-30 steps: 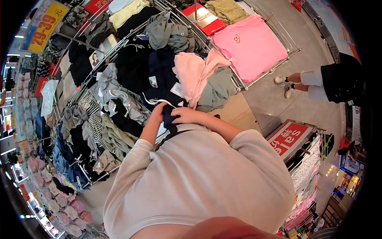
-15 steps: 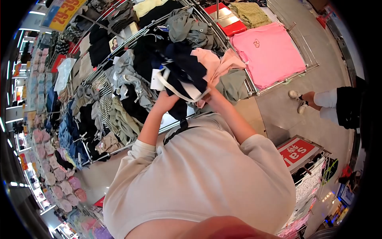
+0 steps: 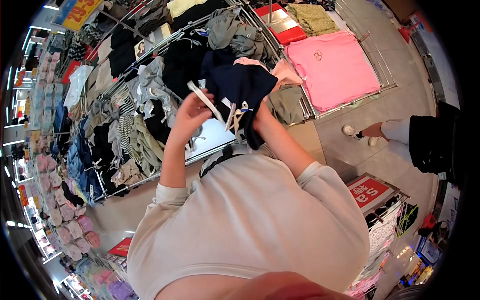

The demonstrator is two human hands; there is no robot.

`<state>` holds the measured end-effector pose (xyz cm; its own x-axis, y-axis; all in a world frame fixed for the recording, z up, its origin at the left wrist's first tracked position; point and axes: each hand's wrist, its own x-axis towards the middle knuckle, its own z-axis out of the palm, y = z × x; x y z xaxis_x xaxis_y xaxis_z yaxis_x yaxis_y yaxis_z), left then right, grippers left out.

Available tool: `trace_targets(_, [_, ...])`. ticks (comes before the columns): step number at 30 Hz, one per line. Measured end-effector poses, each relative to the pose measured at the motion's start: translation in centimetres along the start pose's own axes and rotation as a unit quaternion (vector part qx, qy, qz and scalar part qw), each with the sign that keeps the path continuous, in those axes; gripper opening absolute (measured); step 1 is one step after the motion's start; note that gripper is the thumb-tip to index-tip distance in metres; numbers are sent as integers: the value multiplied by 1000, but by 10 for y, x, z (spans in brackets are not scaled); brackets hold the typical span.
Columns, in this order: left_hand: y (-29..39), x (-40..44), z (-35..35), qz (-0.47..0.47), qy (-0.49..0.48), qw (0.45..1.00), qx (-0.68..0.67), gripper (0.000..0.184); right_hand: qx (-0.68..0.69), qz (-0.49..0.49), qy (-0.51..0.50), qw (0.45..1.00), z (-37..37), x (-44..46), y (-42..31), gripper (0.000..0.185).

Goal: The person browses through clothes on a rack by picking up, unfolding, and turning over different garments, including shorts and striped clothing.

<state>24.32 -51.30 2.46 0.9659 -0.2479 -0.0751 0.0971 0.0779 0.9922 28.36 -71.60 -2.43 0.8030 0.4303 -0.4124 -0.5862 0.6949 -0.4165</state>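
My left hand [image 3: 192, 114] is pinched on the upper part of a white strap [image 3: 209, 104], which slants down to the right. A dark navy garment [image 3: 240, 77] hangs from my right hand [image 3: 261, 116], whose fingers are mostly hidden behind the cloth. White and beige strips with a bit of blue [image 3: 237, 114] dangle at the garment's lower front. Behind it, a peach-pink garment [image 3: 286, 74] lies on the pile. Below my hands, a white board [image 3: 212, 138] shows at the table's near edge.
Heaped clothes, among them a striped garment [image 3: 126, 125] and grey ones [image 3: 240, 37], cover the railed table. Folded pink shirts [image 3: 335, 70] sit at the right. A person's legs [image 3: 387, 131] stand in the aisle. A red sale sign [image 3: 370, 192] is nearby.
My left hand has moved left and up with the white strap, away from the navy garment. The garment now hangs more spread out at my right hand. The person at right has shifted slightly.
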Motion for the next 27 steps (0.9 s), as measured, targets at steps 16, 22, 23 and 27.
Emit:
trace_targets(16, [66, 69, 8, -13, -186, 935, 303, 44, -322, 94, -100, 937, 25, -18, 3, 37])
trace_targets(22, [107, 45, 9, 57, 25, 991, 116, 27, -544, -114, -86, 827, -11, 13, -8, 44])
trace_targets(23, [112, 42, 7, 81, 52, 987, 128, 27, -546, -112, -89, 826, -4, 5, -14, 44])
trace_targets(27, [120, 34, -1, 131, 116, 983, 50, 24, -331, -196, -168, 908, -7, -6, -29, 75])
